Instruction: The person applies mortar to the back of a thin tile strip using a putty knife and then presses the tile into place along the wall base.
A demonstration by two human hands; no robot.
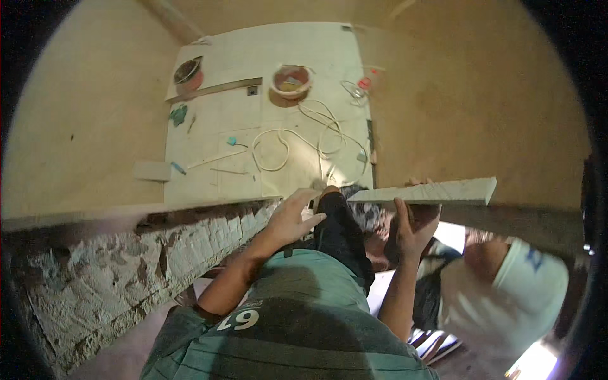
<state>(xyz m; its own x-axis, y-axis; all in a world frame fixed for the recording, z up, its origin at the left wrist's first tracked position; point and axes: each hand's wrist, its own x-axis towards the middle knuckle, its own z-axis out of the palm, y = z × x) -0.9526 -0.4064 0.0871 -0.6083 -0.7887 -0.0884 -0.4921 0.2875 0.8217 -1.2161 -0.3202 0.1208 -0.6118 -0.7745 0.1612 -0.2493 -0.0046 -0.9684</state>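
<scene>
My right hand (418, 231) grips a long, narrow white strip (430, 192) that looks like cut tile or board. The strip lies nearly level, its thicker end to the right, with fingertips showing over its far edge and the thumb on the near side. My left hand (294, 218) is empty, its fingers apart and the thumb spread, beside my dark-trousered knee (335, 212). A coiled pale cable (272, 168) lies on the white tiled floor (221, 126) beyond that hand.
A round reddish tub (291, 81) and a bucket (189, 77) stand on the far floor. A rough, broken masonry edge (126, 272) runs along the near left. Close on my right is another person in white clothing (481, 297). Plain tan walls rise on both sides.
</scene>
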